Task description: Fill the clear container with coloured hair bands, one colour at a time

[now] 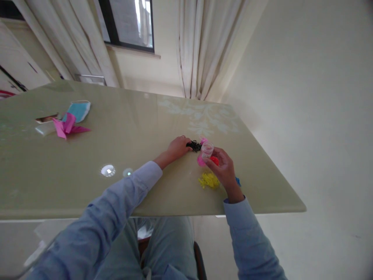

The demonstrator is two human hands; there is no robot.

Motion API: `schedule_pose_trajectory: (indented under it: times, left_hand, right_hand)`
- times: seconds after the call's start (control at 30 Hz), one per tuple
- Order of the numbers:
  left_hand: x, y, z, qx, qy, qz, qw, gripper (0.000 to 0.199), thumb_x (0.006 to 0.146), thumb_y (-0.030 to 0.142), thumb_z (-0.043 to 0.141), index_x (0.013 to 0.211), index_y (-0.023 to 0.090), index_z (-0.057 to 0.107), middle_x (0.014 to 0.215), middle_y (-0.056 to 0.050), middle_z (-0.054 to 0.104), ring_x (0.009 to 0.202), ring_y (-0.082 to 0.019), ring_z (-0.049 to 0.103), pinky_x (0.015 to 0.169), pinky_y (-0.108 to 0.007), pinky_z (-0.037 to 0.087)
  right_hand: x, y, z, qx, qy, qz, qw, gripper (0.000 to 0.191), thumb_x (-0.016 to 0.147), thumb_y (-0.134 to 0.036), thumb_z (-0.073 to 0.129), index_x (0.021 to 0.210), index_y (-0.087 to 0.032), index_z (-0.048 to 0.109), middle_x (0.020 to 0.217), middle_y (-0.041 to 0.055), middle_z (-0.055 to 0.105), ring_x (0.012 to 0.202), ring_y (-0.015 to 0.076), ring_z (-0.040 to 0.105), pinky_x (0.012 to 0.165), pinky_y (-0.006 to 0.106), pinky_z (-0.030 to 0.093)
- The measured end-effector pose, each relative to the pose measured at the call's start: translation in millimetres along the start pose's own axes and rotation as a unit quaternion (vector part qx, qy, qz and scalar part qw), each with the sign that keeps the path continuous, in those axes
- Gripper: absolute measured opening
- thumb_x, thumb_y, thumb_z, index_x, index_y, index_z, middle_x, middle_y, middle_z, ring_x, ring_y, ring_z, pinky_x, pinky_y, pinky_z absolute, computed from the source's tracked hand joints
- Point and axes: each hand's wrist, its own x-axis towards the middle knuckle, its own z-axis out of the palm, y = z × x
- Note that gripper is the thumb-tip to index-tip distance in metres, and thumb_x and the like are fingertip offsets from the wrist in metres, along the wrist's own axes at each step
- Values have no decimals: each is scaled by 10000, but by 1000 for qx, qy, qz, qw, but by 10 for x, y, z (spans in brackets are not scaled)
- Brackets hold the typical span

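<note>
A small clear cup (207,149) is gripped in my right hand (222,164), held a little above the table with its round opening up. My left hand (180,147) rests on the table, its fingertips at the left side of a black stringy pile (194,146); whether they pinch some of it is too small to tell. Pink pieces (200,160) show beside the cup, and a red pile (215,160) is partly hidden behind my right hand. Nearer the table's front edge lies a yellow pile (209,180). A bit of blue (238,181) peeks out past my right wrist.
On the far left of the glossy table (131,116) lie a pink folded paper (68,126), a blue face mask (78,111) and a clear container (46,127). A wall (314,116) stands beyond the table's right edge.
</note>
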Motion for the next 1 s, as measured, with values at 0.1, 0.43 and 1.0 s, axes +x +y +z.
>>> schedule_pose_trajectory:
  times: [0.1, 0.43, 1.0]
  left_hand:
    - [23, -24, -8, -5, -2, 13, 1000, 225, 908, 272, 608, 1039, 170, 759, 1029, -107, 742, 1002, -242, 666, 896, -333, 504]
    - [-48, -201, -137, -77, 37, 45, 995, 204, 852, 286, 643, 932, 177, 796, 908, -80, 784, 838, -207, 692, 785, -301, 507]
    - [-336, -102, -437, -565, 68, -100, 816, 395, 589, 422, 875, 820, 124, 758, 676, -10, 678, 575, -97, 601, 619, -253, 545]
  right_hand:
    - [-10, 0, -8, 16, 5, 13, 1000, 328, 817, -381, 782, 1101, -245, 688, 1012, 49, 732, 869, 204, 682, 826, 362, 553]
    - [-25, 12, 9, 58, 6, 42, 997, 343, 802, -439, 784, 1059, -231, 693, 952, 45, 728, 815, 196, 656, 788, 346, 552]
    - [-32, -3, 54, 20, -26, 24, 999, 322, 814, -422, 780, 1065, -231, 715, 978, 51, 733, 824, 194, 642, 790, 339, 541]
